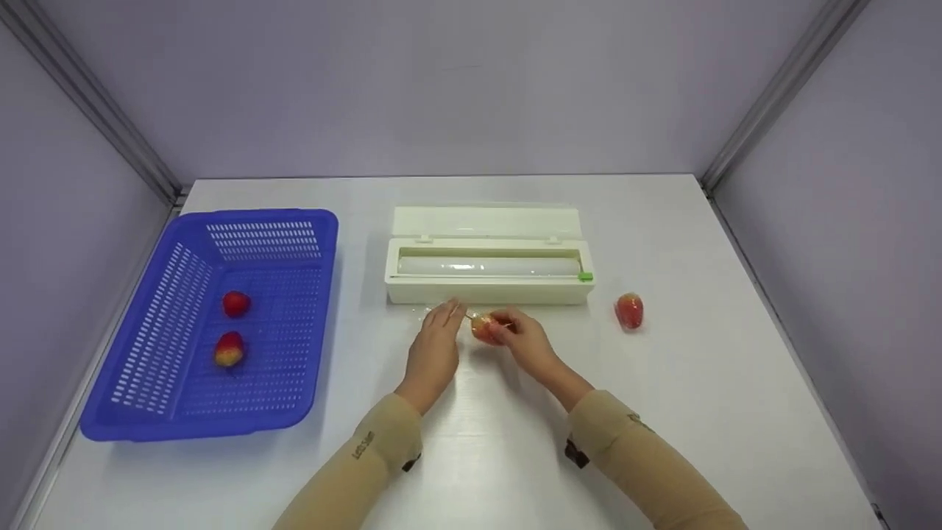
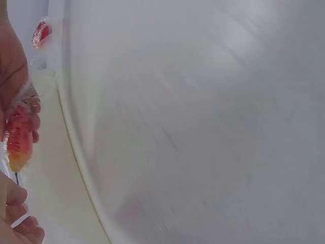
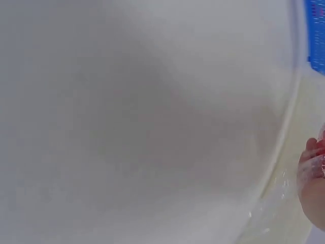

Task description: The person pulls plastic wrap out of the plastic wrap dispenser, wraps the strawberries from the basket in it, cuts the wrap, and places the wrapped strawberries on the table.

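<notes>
A red and yellow toy-like pear [image 1: 483, 329] with a thin stem lies in clear cling film in front of the film dispenser. My right hand [image 1: 524, 342] holds the pear from the right, its fingers curled around the wrapped body, as the left wrist view also shows. On the stem side, my left hand [image 1: 434, 350] has its fingertips close to the stem and seems to pinch the film, its fingers bent in the left wrist view [image 2: 20, 211]. Loose cling film [image 1: 421, 312] sticks out beyond the left fingers. The right wrist view catches only part of the right hand [image 3: 312, 190].
Behind the hands stands a white cling film dispenser [image 1: 489, 292], lid raised, with a film roll and a green slider [image 1: 586, 277]. A blue basket [image 1: 313, 368] at left holds a red fruit [image 1: 235, 303] and a red-yellow pear [image 1: 229, 348]. Another wrapped fruit [image 1: 629, 311] lies right.
</notes>
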`<state>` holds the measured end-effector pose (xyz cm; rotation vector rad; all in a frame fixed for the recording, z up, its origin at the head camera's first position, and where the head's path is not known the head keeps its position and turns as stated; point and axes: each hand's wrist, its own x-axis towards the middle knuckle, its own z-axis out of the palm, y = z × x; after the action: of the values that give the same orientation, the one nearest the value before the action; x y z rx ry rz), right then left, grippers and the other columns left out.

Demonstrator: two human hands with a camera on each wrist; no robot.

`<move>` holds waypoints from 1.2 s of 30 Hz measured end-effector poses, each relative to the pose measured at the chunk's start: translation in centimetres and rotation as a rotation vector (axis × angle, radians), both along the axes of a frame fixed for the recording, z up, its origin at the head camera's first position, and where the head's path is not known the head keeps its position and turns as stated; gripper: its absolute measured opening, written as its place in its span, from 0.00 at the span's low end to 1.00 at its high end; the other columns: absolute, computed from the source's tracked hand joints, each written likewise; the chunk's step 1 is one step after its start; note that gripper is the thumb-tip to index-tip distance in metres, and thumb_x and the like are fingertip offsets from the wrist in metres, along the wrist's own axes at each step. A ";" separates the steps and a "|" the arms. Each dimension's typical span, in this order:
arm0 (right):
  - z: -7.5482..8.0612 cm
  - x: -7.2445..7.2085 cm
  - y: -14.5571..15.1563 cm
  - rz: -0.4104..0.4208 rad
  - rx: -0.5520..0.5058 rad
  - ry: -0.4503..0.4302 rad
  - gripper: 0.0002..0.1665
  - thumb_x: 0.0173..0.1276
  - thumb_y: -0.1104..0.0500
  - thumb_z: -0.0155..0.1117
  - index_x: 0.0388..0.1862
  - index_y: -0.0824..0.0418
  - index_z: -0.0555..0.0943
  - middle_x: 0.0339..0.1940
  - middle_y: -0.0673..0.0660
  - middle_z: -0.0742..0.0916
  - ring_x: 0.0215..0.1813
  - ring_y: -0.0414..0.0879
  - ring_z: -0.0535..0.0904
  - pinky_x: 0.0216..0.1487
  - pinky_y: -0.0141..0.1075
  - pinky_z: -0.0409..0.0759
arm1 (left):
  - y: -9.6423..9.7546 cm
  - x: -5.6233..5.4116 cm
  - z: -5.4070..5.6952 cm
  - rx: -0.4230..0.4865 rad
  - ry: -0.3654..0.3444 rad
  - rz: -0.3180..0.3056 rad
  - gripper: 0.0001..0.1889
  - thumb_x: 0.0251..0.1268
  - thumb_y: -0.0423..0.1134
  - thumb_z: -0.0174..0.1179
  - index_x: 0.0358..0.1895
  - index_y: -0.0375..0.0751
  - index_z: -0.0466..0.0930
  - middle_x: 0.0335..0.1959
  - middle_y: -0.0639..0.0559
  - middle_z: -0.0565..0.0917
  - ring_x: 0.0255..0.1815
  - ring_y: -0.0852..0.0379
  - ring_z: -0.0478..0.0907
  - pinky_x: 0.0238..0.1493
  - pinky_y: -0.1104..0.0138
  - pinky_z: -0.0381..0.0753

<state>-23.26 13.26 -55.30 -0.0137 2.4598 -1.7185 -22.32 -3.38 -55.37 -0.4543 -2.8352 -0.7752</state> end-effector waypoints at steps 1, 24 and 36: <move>0.4 0.3 0.1 0.002 -0.034 -0.012 0.15 0.66 0.62 0.57 0.50 0.65 0.77 0.46 0.60 0.83 0.47 0.45 0.79 0.48 0.35 0.80 | 0.0 0.1 0.1 0.037 -0.021 0.011 0.27 0.59 0.21 0.50 0.63 0.40 0.68 0.65 0.46 0.70 0.66 0.47 0.65 0.65 0.60 0.69; 2.0 4.2 0.3 0.056 0.158 0.464 0.12 0.65 0.58 0.56 0.46 0.59 0.77 0.45 0.55 0.82 0.49 0.45 0.75 0.52 0.39 0.76 | 2.0 4.0 1.4 1.267 -0.647 0.009 0.19 0.67 0.29 0.41 0.59 0.26 0.62 0.49 0.36 0.78 0.41 0.56 0.82 0.46 0.67 0.82; 2.7 7.1 -2.1 -0.197 -0.201 0.111 0.24 0.67 0.58 0.57 0.58 0.66 0.66 0.50 0.61 0.75 0.48 0.46 0.73 0.53 0.35 0.75 | 2.3 5.2 1.6 1.241 -0.434 0.170 0.16 0.68 0.40 0.51 0.52 0.33 0.65 0.46 0.44 0.76 0.48 0.59 0.77 0.55 0.64 0.78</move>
<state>-16.21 11.19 -52.60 0.1189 2.4234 -2.0954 -17.09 -1.07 -53.73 0.1765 -1.9945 -2.4658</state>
